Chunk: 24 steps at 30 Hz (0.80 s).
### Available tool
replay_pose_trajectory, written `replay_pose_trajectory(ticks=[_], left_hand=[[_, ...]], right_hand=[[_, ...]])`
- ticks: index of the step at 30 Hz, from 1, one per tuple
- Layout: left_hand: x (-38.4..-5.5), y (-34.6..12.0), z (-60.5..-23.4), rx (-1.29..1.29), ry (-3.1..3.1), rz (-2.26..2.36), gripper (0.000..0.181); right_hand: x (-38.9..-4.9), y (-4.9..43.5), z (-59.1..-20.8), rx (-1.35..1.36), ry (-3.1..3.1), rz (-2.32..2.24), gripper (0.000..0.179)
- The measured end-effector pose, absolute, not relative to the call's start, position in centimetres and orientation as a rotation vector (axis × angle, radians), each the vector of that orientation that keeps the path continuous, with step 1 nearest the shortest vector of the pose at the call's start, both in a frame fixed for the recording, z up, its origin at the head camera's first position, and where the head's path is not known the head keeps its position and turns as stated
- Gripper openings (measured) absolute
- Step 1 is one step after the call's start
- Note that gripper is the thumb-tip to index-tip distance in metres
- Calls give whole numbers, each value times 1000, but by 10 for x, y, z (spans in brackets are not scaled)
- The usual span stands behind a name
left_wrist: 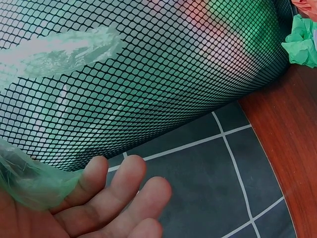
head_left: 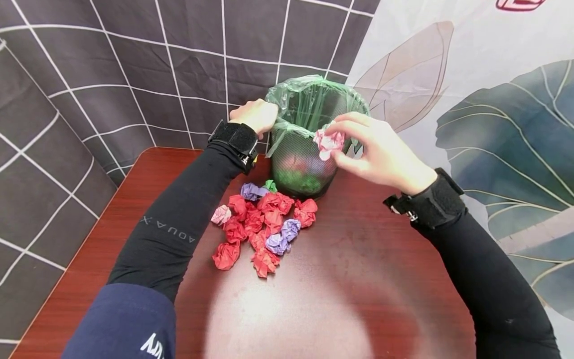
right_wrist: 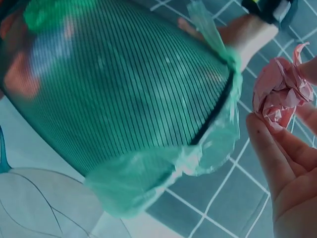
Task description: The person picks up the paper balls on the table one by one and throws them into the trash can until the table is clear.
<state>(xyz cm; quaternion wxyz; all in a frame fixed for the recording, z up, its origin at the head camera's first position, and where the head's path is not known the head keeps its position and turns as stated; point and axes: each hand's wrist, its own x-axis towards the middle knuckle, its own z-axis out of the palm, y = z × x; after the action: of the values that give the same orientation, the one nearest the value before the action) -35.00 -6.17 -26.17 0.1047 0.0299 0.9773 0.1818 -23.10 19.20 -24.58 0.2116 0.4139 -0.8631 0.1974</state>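
Note:
A black mesh wastebasket (head_left: pixel 305 164) lined with a thin green plastic bag (head_left: pixel 314 92) stands at the table's back edge. Through the mesh, green and reddish shapes show at its bottom. My left hand (head_left: pixel 255 115) grips the basket's left rim; in the left wrist view its fingers (left_wrist: pixel 124 178) curl beside the bag's folded edge. With thumb and fingertips, my right hand (head_left: pixel 381 147) pinches a crumpled pink paper ball (head_left: pixel 329 143), held in front of the basket's right rim. The right wrist view shows this pink ball (right_wrist: pixel 280 94) between the fingers, outside the basket.
Several crumpled paper balls lie in front of the basket: red ones (head_left: pixel 253 219), purple ones (head_left: pixel 278 244), a pale pink one (head_left: pixel 221 215) and a green one (head_left: pixel 270 186). They rest on a reddish-brown table (head_left: pixel 358 279). A dark checked cloth (head_left: pixel 193 65) hangs behind.

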Motion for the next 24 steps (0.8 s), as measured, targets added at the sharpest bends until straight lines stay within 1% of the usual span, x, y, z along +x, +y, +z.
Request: replay_pose_trajectory(ticks=[5,9,18,24], left_hand=[[-349,-62,-261,87,2889,532,37],[-348,-61,-260,90,2882,532,37],[-346,-62,-260,86,2882,524,36],[-347,-60,-260,91,2870,512,38]], right_hand=[[-246,194,-233,1074,-2375,546,35],[-259,195,-228,1033,-2393,538,34],[-288,196,-225,949,-2501,538,32],[-301,197,-225,864,-2595,550,32]])
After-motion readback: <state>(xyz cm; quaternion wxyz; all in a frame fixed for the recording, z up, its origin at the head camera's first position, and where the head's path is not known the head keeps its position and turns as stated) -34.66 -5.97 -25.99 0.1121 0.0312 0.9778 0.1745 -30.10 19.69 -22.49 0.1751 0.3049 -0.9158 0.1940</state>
